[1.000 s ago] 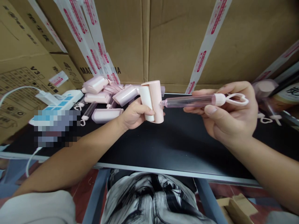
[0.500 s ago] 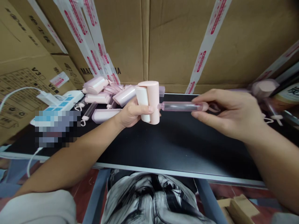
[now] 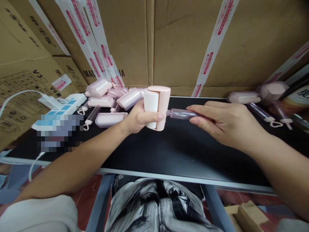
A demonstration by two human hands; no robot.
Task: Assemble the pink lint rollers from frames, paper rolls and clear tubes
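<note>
My left hand (image 3: 138,119) is closed around the pink-and-white head of a lint roller (image 3: 163,106), thumb across its front. The head stands nearly upright above the table, with a narrow gap along the seam between its white and pink parts. From its right side juts a clear, pink-tinted handle (image 3: 180,114). My right hand (image 3: 223,124) is closed on the far end of that handle, thumb and fingers pinching it, and the end itself is hidden inside the hand. The handle slopes slightly down to the right.
More wrapped pink rollers (image 3: 109,101) lie piled on the left, and others (image 3: 245,97) sit at the right. A white power strip (image 3: 66,103) with cables is at the far left. Taped cardboard boxes (image 3: 178,48) wall off the back of the black table (image 3: 169,154).
My left hand and the roller head have shifted slightly right. My right hand has moved left and its grip has slid inward along the handle, which now tilts more.
</note>
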